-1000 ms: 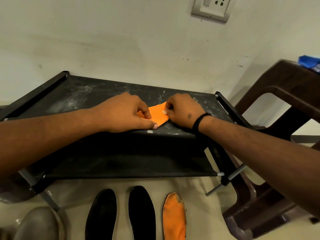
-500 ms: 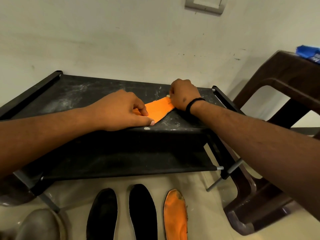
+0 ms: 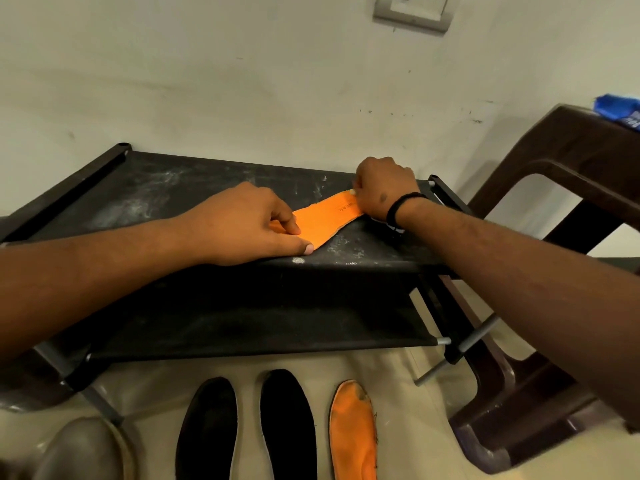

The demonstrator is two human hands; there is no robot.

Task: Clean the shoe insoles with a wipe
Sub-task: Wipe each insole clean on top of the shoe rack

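Observation:
An orange insole (image 3: 325,220) lies on the dusty top shelf of a black shoe rack (image 3: 166,188). My left hand (image 3: 249,226) pinches its near end with curled fingers and holds it down. My right hand (image 3: 384,188) sits fisted on the far end, beside the printed lettering. A scrap of white wipe (image 3: 393,226) shows under that wrist; the rest of the wipe is hidden in the fist. On the floor in front of the rack lie two black insoles (image 3: 207,431) (image 3: 289,427) and a second, dirtier orange insole (image 3: 353,434).
A brown plastic stool (image 3: 568,174) stands close on the right with a blue packet (image 3: 620,107) on top. A grey shoe (image 3: 83,452) sits at the bottom left. The wall with a socket (image 3: 414,10) is right behind the rack. A lower rack shelf (image 3: 242,320) hangs beneath.
My right hand has slid from the middle of the orange insole out to its far end, uncovering more of it. My left hand has stayed on the near end.

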